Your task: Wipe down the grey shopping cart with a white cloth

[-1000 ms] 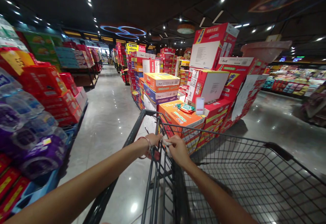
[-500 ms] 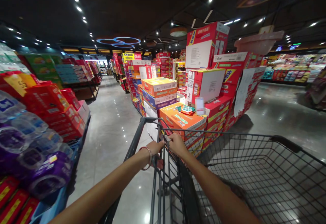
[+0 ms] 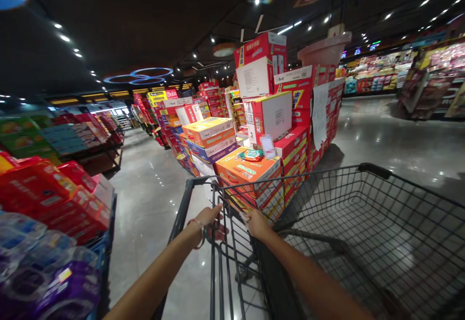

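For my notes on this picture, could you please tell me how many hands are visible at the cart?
2: the left hand at the cart, and the right hand just to its right. Some fingers are partly hidden; no other hand shows.

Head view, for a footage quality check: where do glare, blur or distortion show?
Head view: ceiling lights glint on the glossy floor; the purple pack at lower left looks smeared; the cart seems stretched toward the picture's right edge; a pixelated patch sits beside the green packet.
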Demonstrator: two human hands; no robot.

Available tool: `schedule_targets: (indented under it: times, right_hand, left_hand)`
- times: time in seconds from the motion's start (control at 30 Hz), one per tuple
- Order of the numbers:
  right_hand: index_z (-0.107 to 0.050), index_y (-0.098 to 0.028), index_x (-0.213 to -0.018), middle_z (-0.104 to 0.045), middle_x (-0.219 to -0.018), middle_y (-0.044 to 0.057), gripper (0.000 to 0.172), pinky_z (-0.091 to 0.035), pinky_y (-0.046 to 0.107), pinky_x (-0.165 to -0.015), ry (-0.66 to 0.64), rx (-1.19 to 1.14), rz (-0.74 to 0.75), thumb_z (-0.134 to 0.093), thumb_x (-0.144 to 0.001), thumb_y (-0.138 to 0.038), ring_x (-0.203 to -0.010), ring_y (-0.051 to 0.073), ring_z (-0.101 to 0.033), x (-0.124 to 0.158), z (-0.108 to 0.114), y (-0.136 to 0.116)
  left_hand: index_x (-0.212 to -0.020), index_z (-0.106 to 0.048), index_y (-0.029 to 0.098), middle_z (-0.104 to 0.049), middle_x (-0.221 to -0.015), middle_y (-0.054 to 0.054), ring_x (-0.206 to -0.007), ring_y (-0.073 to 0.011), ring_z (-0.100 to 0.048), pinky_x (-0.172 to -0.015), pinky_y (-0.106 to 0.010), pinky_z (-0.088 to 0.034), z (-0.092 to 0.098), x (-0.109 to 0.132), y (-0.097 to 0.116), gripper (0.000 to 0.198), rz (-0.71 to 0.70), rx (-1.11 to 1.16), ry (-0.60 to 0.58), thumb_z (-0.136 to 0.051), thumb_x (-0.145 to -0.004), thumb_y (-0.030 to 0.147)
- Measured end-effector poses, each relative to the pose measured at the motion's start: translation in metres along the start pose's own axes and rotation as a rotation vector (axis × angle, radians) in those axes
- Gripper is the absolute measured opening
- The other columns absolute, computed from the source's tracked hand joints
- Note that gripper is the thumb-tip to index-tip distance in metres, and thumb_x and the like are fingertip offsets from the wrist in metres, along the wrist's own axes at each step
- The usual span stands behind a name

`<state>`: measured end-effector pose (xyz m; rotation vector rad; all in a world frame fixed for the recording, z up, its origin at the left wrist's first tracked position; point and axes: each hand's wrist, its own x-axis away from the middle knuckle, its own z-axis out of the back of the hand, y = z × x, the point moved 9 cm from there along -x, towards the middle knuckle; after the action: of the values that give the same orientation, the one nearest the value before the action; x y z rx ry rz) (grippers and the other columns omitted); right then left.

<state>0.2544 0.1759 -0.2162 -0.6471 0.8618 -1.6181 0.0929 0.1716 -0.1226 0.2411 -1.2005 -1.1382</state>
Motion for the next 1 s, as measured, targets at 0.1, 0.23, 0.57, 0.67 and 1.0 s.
schedule_targets:
  times: [0.1,0.23,0.57,0.67,1.0]
  right_hand:
    - [-0.071,-0.015,-0.066,-0.067,-0.068,0.008,0.015,-0.032,0.022,-0.056,0.037,-0.005,-0.104,-0.056,-0.07,-0.01,-0.068,0.016,-0.06,0.017,0.001,0.019]
    - [-0.068,-0.013,-0.062,-0.065,-0.063,0.008,0.015,-0.03,0.021,-0.049,0.08,-0.07,-0.203,-0.057,-0.072,-0.014,-0.06,0.016,-0.058,0.018,0.002,0.018]
    - [-0.066,-0.011,-0.065,-0.057,-0.054,0.001,0.018,-0.03,0.017,-0.043,0.081,-0.24,-0.056,-0.049,-0.07,-0.009,-0.049,0.01,-0.05,-0.016,0.009,-0.074]
    - [-0.066,-0.013,-0.063,-0.057,-0.057,0.001,0.022,-0.034,0.018,-0.05,0.076,-0.193,0.041,-0.047,-0.07,-0.007,-0.056,0.011,-0.052,-0.01,0.017,-0.081]
    - [-0.066,-0.017,-0.108,-0.06,-0.113,0.014,0.037,-0.043,0.027,-0.083,-0.065,0.358,0.036,-0.036,-0.088,-0.011,-0.098,0.019,-0.06,0.016,0.001,-0.017]
  left_hand:
    - [-0.091,-0.047,0.014,-0.065,-0.051,-0.008,-0.039,-0.0174,-0.061,-0.045,-0.024,-0.048,0.0,0.005,0.003,0.037,-0.021,0.01,0.014,-0.03,-0.092,0.048]
    - [-0.088,-0.047,0.015,-0.068,-0.058,-0.01,-0.04,-0.0166,-0.061,-0.043,-0.024,-0.048,0.0,0.011,0.004,0.039,-0.004,-0.009,0.006,-0.028,-0.092,0.049]
    - [-0.086,-0.049,0.015,-0.069,-0.062,-0.013,-0.04,-0.0179,-0.061,-0.047,-0.028,-0.05,0.003,0.002,0.002,0.046,-0.029,-0.023,0.015,-0.039,-0.084,0.06]
    - [-0.088,-0.049,0.015,-0.07,-0.063,-0.014,-0.04,-0.0179,-0.061,-0.047,-0.027,-0.049,0.005,0.007,0.002,0.046,-0.024,-0.024,0.049,-0.037,-0.086,0.059]
    - [-0.098,-0.044,0.013,-0.069,-0.058,-0.011,-0.041,-0.0167,-0.061,-0.046,-0.024,-0.047,0.001,0.023,0.011,0.04,0.001,-0.082,0.057,-0.028,-0.092,0.049]
